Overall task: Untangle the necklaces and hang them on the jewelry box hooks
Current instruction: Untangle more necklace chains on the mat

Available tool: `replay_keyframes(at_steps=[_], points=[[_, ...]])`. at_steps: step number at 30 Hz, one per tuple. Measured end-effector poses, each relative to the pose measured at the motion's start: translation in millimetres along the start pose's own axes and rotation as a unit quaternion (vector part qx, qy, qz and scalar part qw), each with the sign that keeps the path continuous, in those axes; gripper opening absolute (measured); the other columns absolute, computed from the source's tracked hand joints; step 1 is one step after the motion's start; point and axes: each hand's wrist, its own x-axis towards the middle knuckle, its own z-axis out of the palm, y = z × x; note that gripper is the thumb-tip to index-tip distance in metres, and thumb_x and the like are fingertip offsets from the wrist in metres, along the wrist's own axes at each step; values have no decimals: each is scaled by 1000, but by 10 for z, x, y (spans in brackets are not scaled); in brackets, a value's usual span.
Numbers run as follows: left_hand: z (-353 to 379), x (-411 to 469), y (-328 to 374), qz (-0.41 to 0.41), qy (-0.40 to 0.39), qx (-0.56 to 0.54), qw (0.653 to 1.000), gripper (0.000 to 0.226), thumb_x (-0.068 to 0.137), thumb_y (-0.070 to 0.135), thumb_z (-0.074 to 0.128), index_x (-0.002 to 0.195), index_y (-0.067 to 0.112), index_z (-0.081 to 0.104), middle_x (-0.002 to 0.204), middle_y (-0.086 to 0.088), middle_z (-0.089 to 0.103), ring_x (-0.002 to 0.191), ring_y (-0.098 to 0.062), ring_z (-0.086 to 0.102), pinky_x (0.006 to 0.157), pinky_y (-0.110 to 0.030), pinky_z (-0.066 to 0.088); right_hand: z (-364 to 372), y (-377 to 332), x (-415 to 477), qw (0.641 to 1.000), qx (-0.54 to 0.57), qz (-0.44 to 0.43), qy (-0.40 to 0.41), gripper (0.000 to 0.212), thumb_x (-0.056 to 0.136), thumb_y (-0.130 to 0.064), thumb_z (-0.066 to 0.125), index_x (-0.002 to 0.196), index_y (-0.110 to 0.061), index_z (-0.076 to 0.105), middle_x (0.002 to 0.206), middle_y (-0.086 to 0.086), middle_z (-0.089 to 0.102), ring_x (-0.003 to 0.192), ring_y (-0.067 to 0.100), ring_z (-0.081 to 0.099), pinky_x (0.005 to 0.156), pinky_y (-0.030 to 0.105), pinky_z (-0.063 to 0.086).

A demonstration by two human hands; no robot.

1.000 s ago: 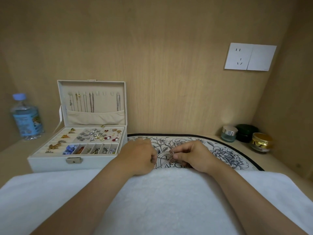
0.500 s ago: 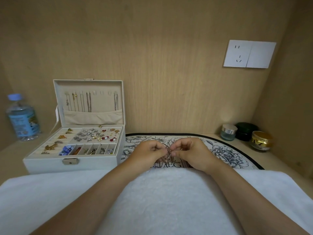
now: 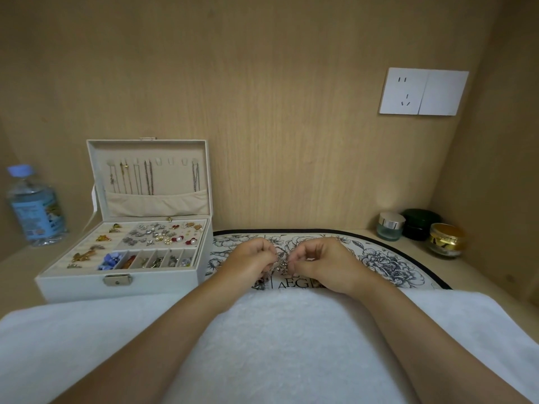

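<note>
One small necklace tangle (image 3: 281, 265) pinched btwn left hand (image 3: 250, 259) & right hand (image 3: 324, 265), just above floral mat (image 3: 388, 262); fingertips hide most, chain count unclear. Jewelry box (image 3: 122, 282) open at left, mat's print partly covered by towel (image 3: 277, 345).

The open jewelry box (image 3: 122, 282) is set left on the surface (image 3: 17, 275), a bottle (image 3: 36, 208) further left. A mat (image 3: 388, 262) is laid to its right, overlapped in front by a towel (image 3: 277, 345). Three jars (image 3: 417, 224) are grouped far right, apparently touching.
</note>
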Motion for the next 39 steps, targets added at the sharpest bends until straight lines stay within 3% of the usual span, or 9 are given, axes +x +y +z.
replay_keyframes(at_steps=[5, 9, 17, 20, 23, 26, 30, 34, 39], points=[[-17, -21, 30, -1, 2, -22, 1000, 19, 81, 19, 56, 67, 29, 63, 65, -4, 58, 65, -19, 56, 71, -34, 36, 36, -24, 3, 994, 108, 0, 3, 16, 89, 5, 64, 89, -9, 68, 76, 9, 74, 77, 26, 58, 61, 28, 47], [-1, -25, -13, 23, -7, -2, 1000, 11, 91, 2, 54, 87, 12, 57, 69, -18, 64, 63, -23, 66, 72, -35, 46, 50, -31, 26, 996, 84, 4, 41, 22, 87, 4, 68, 94, -16, 75, 71, -7, 66, 54, 9, 52, 52, 18, 42], [38, -29, -22, 51, -20, 56, 997, 9, 88, 18, 72, 96, 19, 70, 88, -5, 69, 54, -13, 64, 65, -32, 52, 67, -59, 20, 990, 132, -5, 54, 9, 87, -9, 74, 94, -11, 79, 87, 8, 77, 60, 8, 56, 50, 20, 42], [16, -37, -8, 63, -1, 45, 997, 5, 89, 20, 72, 93, 19, 76, 87, -10, 73, 57, -16, 67, 68, -31, 54, 71, -60, 37, 989, 130, -4, 76, 6, 89, -13, 72, 90, -12, 78, 78, -3, 75, 60, 8, 55, 50, 21, 41], [-34, -37, 4, 63, -6, 53, 997, 12, 92, 22, 68, 93, 29, 78, 85, 7, 77, 78, -9, 73, 78, -22, 55, 70, -66, 43, 991, 95, 6, 95, 17, 93, -21, 69, 79, -11, 69, 58, -10, 59, 51, 4, 47, 49, 16, 39], [-68, -12, 1, 73, -2, 109, 991, 15, 93, 24, 66, 86, 31, 77, 86, 13, 76, 87, -8, 71, 90, -33, 55, 51, -63, 43, 993, 63, 15, 97, 29, 95, -31, 65, 72, -14, 59, 52, -11, 45, 46, 5, 36, 48, 18, 34], [-4, 0, 12, 52, 22, 60, 997, 19, 96, 20, 57, 83, 19, 70, 86, 5, 75, 88, -15, 70, 95, -44, 52, 65, -75, 25, 994, 86, 24, 66, 18, 94, -27, 67, 78, -18, 68, 49, -10, 49, 47, 13, 32, 49, 29, 30], [39, -37, 21, 39, -20, -7, 999, 14, 90, 21, 70, 95, 12, 60, 85, -8, 74, 80, -19, 70, 79, -28, 55, 80, -112, 17, 990, 117, 14, 71, 9, 90, -20, 72, 83, -15, 74, 50, -8, 53, 44, 11, 32, 46, 26, 28], [62, -42, -8, 49, -36, 42, 997, 16, 83, 17, 78, 96, 20, 69, 78, 1, 74, 75, -8, 67, 72, -21, 51, 104, -172, -10, 986, 135, 5, 103, 10, 85, -14, 77, 87, -5, 73, 56, -10, 66, 39, -1, 49, 42, 14, 37]])
